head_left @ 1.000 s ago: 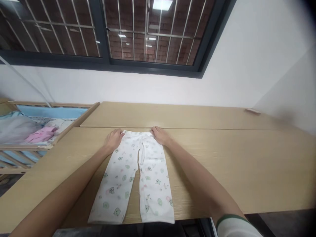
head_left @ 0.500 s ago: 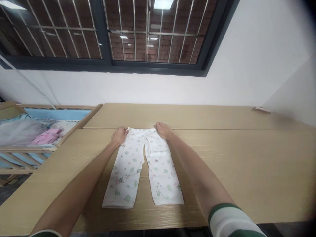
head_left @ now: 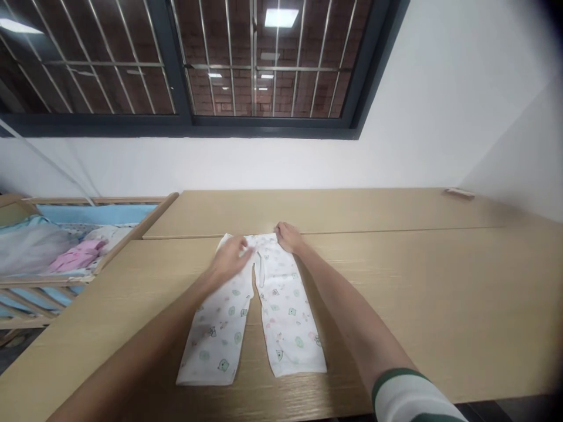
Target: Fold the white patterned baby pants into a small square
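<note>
Small white pants (head_left: 290, 310) with a green and pink print lie flat on the wooden table (head_left: 417, 293), waistband toward the wall and legs spread toward me. Over the upper part of the left leg is my left hand (head_left: 231, 257), slightly blurred, its fingers apart and pointing toward the middle of the waistband. My right hand (head_left: 288, 237) pinches the right corner of the waistband.
A wooden crib (head_left: 118, 246) with blue lining, a pink cloth (head_left: 79, 256) and pale bedding stands at the left. Behind the table are a white wall and a barred window (head_left: 272, 123). A small flat object (head_left: 460, 193) lies at the back right.
My left hand has let go of the left waistband corner and moved right, over the pants. My right hand stays at the right corner. The view has shifted slightly.
</note>
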Tool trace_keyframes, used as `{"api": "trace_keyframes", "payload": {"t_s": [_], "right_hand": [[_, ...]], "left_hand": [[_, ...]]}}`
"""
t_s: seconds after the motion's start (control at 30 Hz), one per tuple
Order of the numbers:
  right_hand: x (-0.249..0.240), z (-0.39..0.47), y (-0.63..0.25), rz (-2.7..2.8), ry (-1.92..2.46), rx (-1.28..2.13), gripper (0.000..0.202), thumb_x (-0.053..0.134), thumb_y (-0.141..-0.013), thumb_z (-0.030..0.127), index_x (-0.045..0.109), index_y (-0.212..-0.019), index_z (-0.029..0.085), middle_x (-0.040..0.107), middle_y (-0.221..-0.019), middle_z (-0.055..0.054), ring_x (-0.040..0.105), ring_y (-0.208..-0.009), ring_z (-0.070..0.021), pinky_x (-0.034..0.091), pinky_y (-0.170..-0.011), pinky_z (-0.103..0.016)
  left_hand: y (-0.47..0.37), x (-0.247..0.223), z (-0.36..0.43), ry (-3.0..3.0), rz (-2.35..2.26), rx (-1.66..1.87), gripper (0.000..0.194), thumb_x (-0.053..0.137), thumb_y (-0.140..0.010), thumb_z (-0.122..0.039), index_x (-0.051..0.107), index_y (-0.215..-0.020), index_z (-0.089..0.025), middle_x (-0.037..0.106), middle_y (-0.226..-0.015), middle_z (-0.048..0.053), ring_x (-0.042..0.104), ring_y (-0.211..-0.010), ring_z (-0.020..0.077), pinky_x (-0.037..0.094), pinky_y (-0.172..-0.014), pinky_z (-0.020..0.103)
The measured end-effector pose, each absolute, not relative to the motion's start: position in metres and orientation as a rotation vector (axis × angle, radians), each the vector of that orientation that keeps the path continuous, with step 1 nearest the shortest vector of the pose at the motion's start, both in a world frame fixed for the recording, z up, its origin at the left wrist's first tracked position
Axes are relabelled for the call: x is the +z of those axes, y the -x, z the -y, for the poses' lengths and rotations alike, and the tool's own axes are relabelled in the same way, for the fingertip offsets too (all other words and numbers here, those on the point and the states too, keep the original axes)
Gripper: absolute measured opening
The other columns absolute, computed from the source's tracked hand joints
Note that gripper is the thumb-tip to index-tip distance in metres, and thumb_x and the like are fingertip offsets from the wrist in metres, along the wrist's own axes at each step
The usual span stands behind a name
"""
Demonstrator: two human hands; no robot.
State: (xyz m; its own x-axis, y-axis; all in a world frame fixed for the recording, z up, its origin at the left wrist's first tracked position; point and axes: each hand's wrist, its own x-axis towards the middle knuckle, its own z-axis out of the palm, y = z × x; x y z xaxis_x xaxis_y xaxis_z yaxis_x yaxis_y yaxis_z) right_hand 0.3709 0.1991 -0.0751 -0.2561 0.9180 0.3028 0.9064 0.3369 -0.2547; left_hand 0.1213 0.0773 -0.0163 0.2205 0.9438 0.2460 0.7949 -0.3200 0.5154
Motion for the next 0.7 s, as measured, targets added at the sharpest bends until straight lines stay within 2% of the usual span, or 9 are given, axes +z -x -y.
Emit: {"api": "trace_keyframes", "payload": {"t_s": [0.07, 0.13, 0.27, 0.33, 0.4, 0.47, 0.57, 0.7], "right_hand": [[-0.074, -0.199, -0.372, 2.170, 1.603, 0.079, 0.027, 0.035, -0.106, 0.029, 0.059, -0.102, 0.018, 0.068, -0.111, -0.014, 0.061, -0.103, -0.0252, 0.042, -0.089, -0.035], [-0.074, -0.199, -0.373, 2.130, 1.605, 0.119, 0.026, 0.038, -0.105, 0.030, 0.060, -0.098, 0.018, 0.069, -0.109, -0.013, 0.061, -0.101, -0.0239, 0.042, -0.088, -0.034], [-0.074, -0.200, -0.377, 2.072, 1.612, 0.186, 0.017, 0.047, -0.099, 0.026, 0.062, -0.094, 0.019, 0.071, -0.103, -0.009, 0.062, -0.092, -0.0204, 0.044, -0.080, -0.030], [-0.074, -0.199, -0.378, 2.060, 1.604, 0.203, 0.013, 0.050, -0.096, 0.024, 0.062, -0.092, 0.019, 0.071, -0.101, -0.007, 0.062, -0.089, -0.0193, 0.044, -0.078, -0.028], [-0.074, -0.198, -0.379, 2.058, 1.589, 0.209, 0.009, 0.054, -0.092, 0.024, 0.061, -0.091, 0.020, 0.070, -0.099, -0.007, 0.062, -0.089, -0.0191, 0.044, -0.078, -0.028], [-0.073, -0.197, -0.378, 2.062, 1.573, 0.213, 0.006, 0.057, -0.090, 0.024, 0.061, -0.090, 0.020, 0.070, -0.098, -0.007, 0.061, -0.088, -0.0197, 0.043, -0.079, -0.029], [-0.073, -0.196, -0.377, 2.066, 1.554, 0.237, 0.006, 0.057, -0.089, 0.024, 0.061, -0.090, 0.020, 0.070, -0.096, -0.007, 0.061, -0.087, -0.0207, 0.043, -0.080, -0.030], [-0.075, -0.196, -0.377, 2.043, 1.532, 0.302, 0.007, 0.054, -0.090, 0.025, 0.060, -0.093, 0.021, 0.070, -0.091, -0.007, 0.061, -0.083, -0.0211, 0.043, -0.076, -0.031]], "left_hand": [[-0.152, -0.009, -0.036, -2.317, -1.357, 0.595, 0.033, 0.055, -0.093, -0.053, 0.061, -0.084, -0.022, 0.070, -0.084, 0.003, 0.066, -0.077, 0.0200, 0.048, -0.069, 0.031], [-0.181, -0.005, 0.007, -2.487, -0.982, 0.328, 0.037, 0.050, -0.096, -0.052, 0.061, -0.079, -0.021, 0.070, -0.077, 0.005, 0.066, -0.070, 0.0218, 0.045, -0.062, 0.033], [-0.225, -0.013, 0.064, -2.669, -0.800, -0.036, 0.047, 0.047, -0.092, -0.063, 0.069, -0.086, -0.021, 0.071, -0.074, 0.015, 0.069, -0.065, 0.0323, 0.044, -0.057, 0.043], [-0.236, -0.024, 0.073, -2.657, -0.831, -0.106, 0.050, 0.051, -0.087, -0.068, 0.072, -0.092, -0.023, 0.071, -0.077, 0.019, 0.069, -0.066, 0.0360, 0.044, -0.056, 0.047], [-0.241, -0.033, 0.074, -2.617, -0.903, -0.033, 0.049, 0.055, -0.083, -0.071, 0.073, -0.092, -0.026, 0.071, -0.076, 0.018, 0.069, -0.066, 0.0370, 0.044, -0.057, 0.049], [-0.240, -0.037, 0.072, -2.567, -0.984, 0.150, 0.044, 0.053, -0.086, -0.067, 0.073, -0.084, -0.028, 0.070, -0.070, 0.013, 0.069, -0.064, 0.0359, 0.044, -0.058, 0.047], [-0.236, -0.034, 0.071, -2.511, -1.019, 0.327, 0.036, 0.049, -0.090, -0.051, 0.070, -0.071, -0.028, 0.067, -0.063, 0.005, 0.069, -0.063, 0.0320, 0.045, -0.062, 0.043], [-0.237, -0.028, 0.066, -2.507, -1.016, 0.083, 0.026, 0.056, -0.083, -0.044, 0.068, -0.067, -0.026, 0.068, -0.064, 0.010, 0.067, -0.062, 0.0314, 0.043, -0.057, 0.042]]}}
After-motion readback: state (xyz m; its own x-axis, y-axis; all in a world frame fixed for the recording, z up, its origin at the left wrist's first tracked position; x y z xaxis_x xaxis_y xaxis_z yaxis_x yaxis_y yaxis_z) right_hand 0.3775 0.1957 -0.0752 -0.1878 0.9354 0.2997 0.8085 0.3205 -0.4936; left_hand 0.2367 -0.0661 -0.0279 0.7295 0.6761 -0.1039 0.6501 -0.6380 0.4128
